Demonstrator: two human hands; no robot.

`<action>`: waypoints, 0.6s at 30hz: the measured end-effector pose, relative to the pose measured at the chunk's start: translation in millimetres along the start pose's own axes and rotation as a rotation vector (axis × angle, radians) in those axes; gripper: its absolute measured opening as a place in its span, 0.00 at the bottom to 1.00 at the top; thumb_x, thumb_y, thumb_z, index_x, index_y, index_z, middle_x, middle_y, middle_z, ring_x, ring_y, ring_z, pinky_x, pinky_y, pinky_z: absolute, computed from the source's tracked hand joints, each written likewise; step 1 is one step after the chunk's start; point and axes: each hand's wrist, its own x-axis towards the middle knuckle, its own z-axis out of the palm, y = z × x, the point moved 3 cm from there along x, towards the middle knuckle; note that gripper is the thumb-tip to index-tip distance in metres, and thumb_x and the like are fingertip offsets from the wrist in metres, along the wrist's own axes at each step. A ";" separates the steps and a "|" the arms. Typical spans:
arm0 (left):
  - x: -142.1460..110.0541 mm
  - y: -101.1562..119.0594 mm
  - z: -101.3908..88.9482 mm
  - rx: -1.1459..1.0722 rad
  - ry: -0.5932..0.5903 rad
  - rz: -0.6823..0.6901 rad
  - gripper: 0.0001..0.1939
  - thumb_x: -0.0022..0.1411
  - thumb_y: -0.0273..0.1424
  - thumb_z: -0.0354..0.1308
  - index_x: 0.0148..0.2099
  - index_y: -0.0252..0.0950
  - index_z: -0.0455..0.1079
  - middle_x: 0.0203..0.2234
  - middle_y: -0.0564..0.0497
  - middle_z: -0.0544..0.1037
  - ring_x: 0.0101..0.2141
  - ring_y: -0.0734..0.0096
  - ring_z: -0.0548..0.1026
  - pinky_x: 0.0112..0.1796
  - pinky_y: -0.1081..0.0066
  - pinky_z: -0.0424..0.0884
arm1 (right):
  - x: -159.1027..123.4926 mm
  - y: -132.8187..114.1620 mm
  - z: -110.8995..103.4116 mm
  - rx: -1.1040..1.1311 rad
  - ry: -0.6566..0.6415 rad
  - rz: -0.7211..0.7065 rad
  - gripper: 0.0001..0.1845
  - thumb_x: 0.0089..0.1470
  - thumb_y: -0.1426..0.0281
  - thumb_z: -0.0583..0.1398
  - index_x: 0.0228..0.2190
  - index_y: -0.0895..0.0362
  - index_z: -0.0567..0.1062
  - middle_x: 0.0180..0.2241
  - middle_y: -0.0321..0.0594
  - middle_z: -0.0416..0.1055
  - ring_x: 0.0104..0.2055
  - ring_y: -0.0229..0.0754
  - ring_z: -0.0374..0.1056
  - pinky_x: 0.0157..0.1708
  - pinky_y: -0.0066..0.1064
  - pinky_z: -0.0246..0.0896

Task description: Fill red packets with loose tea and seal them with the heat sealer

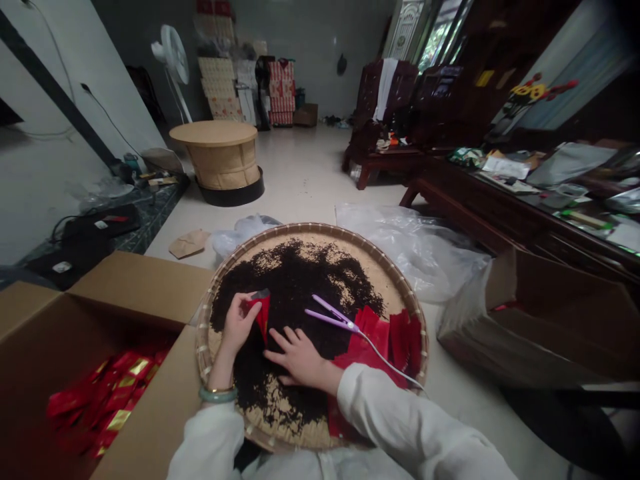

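Observation:
My left hand point(241, 321) pinches the upper end of a small red packet point(263, 317) with a silvery top edge, tilted over the tray. Just right of it, my right hand point(300, 357) lies spread on the dark loose tea leaves point(295, 293), fingers apart. Whether any leaves are under its palm is hidden. The leaves cover much of a round woven bamboo tray point(311, 230). Beyond my right hand rests a purple hair straightener point(334, 317), its jaws apart and its white cord running right. Flat red packets point(373, 337) are piled along the tray's right side.
At left stands an open cardboard box point(145, 287) holding many red and gold packets point(115, 387). Another open box point(485, 333) is at right. Clear plastic sheeting point(400, 247) and a round-topped basket stand point(215, 153) lie beyond the tray. A cluttered dark wooden table point(460, 193) borders the right.

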 end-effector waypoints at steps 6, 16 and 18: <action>-3.7 7.8 9.1 0.063 -0.119 0.003 0.13 0.54 0.39 0.59 0.32 0.38 0.59 0.42 0.45 0.75 0.41 0.65 0.75 0.43 0.65 0.69 | 7.4 -0.9 2.9 0.063 -0.014 0.069 0.19 0.50 0.67 0.63 0.45 0.56 0.71 0.55 0.51 0.60 0.52 0.56 0.57 0.46 0.45 0.60; -12.7 10.0 28.1 0.225 -0.263 0.179 0.09 0.56 0.35 0.60 0.31 0.36 0.65 0.47 0.41 0.73 0.44 0.61 0.73 0.43 0.64 0.70 | 7.7 53.6 -20.5 1.834 0.512 0.786 0.15 0.42 0.69 0.63 0.36 0.57 0.72 0.33 0.36 0.71 0.33 0.39 0.66 0.31 0.28 0.63; -14.7 11.8 31.2 0.264 -0.292 0.238 0.08 0.57 0.34 0.59 0.31 0.36 0.65 0.47 0.41 0.73 0.44 0.61 0.74 0.43 0.63 0.70 | 9.6 53.7 -26.3 2.107 0.487 0.804 0.16 0.43 0.66 0.63 0.36 0.57 0.72 0.30 0.36 0.71 0.28 0.38 0.66 0.25 0.26 0.60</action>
